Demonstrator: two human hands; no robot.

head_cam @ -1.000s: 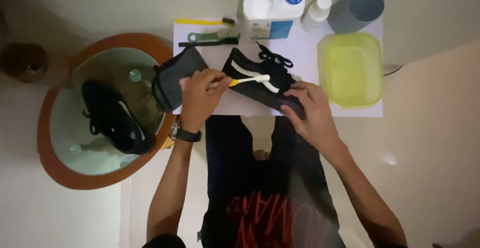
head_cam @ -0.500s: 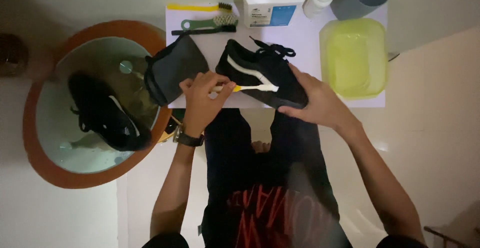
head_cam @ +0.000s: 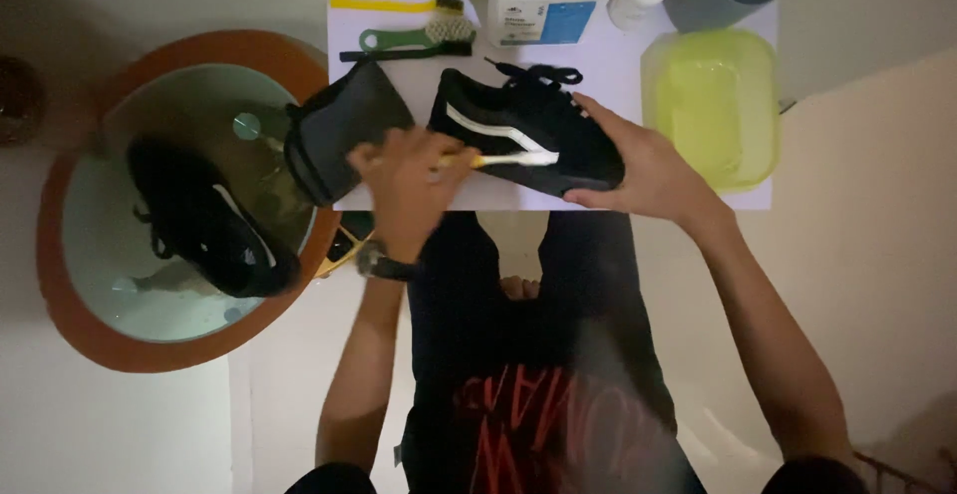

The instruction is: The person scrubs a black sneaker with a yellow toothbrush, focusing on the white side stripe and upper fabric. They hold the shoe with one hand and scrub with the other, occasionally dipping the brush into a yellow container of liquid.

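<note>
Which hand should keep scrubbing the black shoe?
Probably the left hand. It already holds the small brush with its bristles against the side of the black shoe. The right hand is busy gripping the shoe's heel end to steady it on the white sheet.

Your right hand [head_cam: 648, 170] grips the black shoe [head_cam: 528, 130] on the white sheet [head_cam: 618, 50]. Your left hand [head_cam: 409, 190] holds a small brush [head_cam: 503, 159] against its side

Bare forearms, a dark wristwatch [head_cam: 384, 263] on the left wrist, black short-sleeved shirt [head_cam: 558, 424] with a red printed design on the chest, dark trousers
</note>
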